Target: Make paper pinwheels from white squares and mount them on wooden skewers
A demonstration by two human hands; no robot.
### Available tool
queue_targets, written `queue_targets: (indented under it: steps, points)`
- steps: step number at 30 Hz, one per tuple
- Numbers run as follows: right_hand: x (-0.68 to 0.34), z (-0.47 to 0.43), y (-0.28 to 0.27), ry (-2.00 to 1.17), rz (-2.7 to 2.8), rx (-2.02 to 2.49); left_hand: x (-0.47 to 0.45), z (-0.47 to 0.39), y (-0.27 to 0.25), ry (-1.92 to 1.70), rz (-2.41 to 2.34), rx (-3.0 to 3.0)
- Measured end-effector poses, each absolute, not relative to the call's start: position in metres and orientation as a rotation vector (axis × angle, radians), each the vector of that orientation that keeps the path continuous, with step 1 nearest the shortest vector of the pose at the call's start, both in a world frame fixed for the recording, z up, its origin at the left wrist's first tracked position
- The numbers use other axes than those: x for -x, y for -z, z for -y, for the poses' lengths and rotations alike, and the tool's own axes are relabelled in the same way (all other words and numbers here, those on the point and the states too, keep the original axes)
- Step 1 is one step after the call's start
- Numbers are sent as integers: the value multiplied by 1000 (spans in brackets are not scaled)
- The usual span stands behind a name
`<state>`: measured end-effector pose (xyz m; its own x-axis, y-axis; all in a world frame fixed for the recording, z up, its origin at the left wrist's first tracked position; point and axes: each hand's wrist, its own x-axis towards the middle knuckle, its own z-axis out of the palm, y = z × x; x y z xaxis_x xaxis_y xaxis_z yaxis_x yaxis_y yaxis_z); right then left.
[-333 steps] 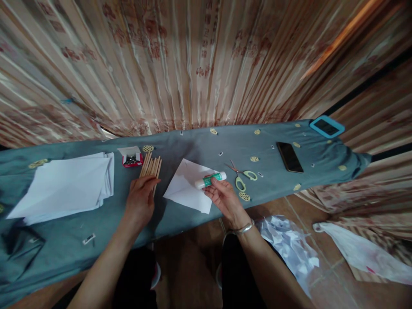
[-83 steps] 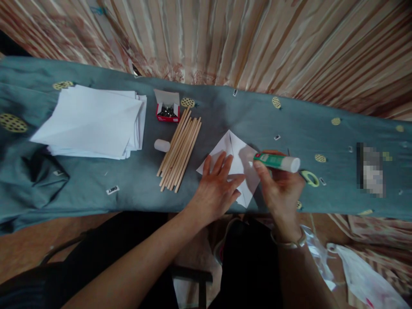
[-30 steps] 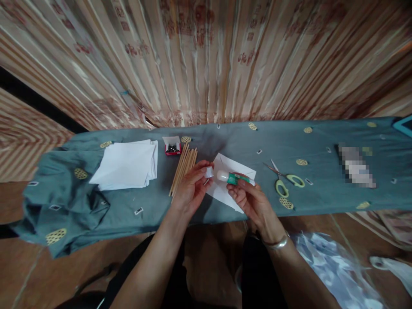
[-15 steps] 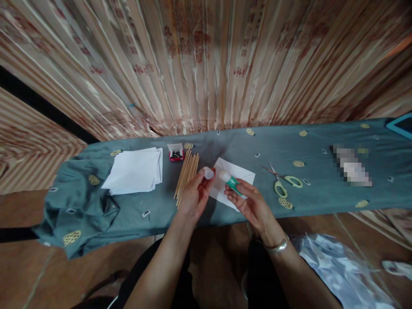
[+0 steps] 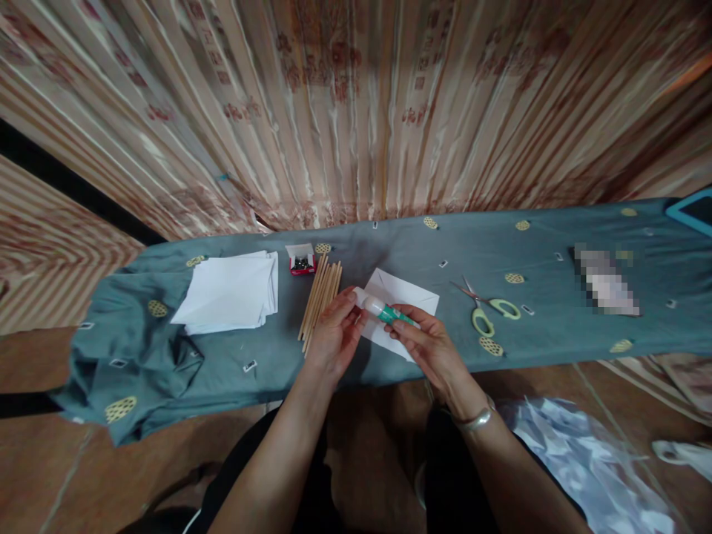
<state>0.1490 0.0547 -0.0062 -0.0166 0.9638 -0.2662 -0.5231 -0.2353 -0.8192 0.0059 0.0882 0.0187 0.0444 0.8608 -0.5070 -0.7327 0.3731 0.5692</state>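
My left hand (image 5: 335, 331) is closed on a small whitish cap (image 5: 360, 297), which meets the white end of a glue stick. The glue stick (image 5: 388, 313), with its green label, is gripped in the fingers of my right hand (image 5: 426, 337). Cap and tube lie in one line, held above a white sheet of paper (image 5: 409, 291) with crease lines. Part of that sheet is hidden by my hands. Just left of my left hand lies a bundle of thin wooden sticks (image 5: 320, 300).
A stack of white paper (image 5: 228, 293) lies on the left of the cloth-covered table (image 5: 311, 378). Behind the sticks stands an opened red box (image 5: 302, 261) with small dark items. Green-handled scissors (image 5: 488, 308) lie to the right, and a clear bag of paper pieces (image 5: 584, 460) sits on the floor.
The cap and the glue stick were apart; now they have come together end to end. Both hands have moved closer to each other, and the camera view has shifted slightly.
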Motion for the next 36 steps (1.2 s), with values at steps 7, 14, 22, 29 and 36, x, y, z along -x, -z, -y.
queue_targets:
  steps: [7,14,22,29,36]
  points:
    - [-150,-57,9,-1459,717,1080,-4,-86,-15,-1242,-855,-274]
    - [-154,-56,11,-1324,883,1149,-5,-84,-16,-1289,-938,-456]
    - [-157,-55,10,-1289,934,1168,-7,-80,-15,-1286,-962,-613]
    - [-154,-53,5,-1460,820,1146,-1,-83,-17,-1240,-958,-695]
    - [-135,-47,1,-1586,770,1037,-6,-72,-12,-1203,-909,-683]
